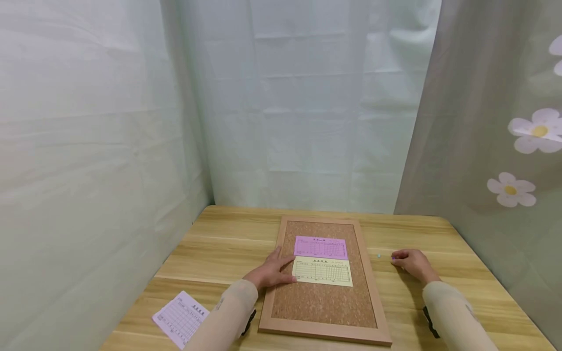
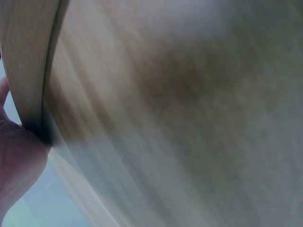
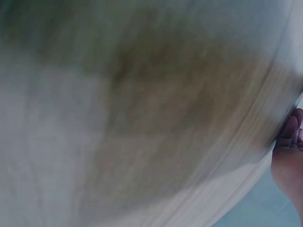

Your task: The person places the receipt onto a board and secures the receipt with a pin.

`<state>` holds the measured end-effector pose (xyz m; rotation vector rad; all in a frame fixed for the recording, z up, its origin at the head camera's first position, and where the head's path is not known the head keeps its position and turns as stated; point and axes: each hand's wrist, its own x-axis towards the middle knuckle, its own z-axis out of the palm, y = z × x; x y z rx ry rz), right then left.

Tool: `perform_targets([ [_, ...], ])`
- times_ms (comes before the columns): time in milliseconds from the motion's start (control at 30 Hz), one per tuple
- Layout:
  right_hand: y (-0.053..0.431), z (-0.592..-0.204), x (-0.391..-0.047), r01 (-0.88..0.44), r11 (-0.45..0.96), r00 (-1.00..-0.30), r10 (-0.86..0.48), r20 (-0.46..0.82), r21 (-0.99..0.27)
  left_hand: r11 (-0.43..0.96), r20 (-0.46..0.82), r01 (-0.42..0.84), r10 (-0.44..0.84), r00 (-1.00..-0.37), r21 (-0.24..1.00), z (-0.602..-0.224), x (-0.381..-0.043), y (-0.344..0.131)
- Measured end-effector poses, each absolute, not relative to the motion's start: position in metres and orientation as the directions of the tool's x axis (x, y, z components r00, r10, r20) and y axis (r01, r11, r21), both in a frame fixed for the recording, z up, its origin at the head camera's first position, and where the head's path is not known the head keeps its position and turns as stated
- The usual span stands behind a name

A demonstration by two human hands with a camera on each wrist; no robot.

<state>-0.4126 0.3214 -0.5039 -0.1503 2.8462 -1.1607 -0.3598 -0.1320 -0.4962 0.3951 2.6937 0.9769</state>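
A cork board with a wooden frame lies on the table. A pink printed slip rests on it, and a pale yellow printed slip lies just below. My left hand rests across the board's left frame, fingers spread, fingertips at the yellow slip's left edge. Right of the board, my right hand is low over the table with a small purple pushpin at its pinched fingertips. A light blue pushpin lies between that hand and the board. Both wrist views show mostly blurred wood.
More printed slips lie at the table's front left, partly behind my left sleeve. The wooden table reaches back to pale curtains. A flower-patterned curtain hangs along the right side.
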Motion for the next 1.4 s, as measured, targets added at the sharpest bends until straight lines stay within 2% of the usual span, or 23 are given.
perform_targets([
  [800, 0.3166, -0.4991, -0.4140, -0.052, 0.750, -0.995, -0.098, -0.033, -0.660, 0.731, -0.147, 0.148, 0.322, -0.935, 0.666, -0.4999, -0.3608, -0.1331],
  [1400, 0.3187, -0.5011, -0.4109, -0.074, 0.744, -0.996, -0.089, 0.012, -0.664, 0.740, -0.145, 0.155, 0.324, -0.935, 0.654, -0.4974, -0.3600, -0.1318],
])
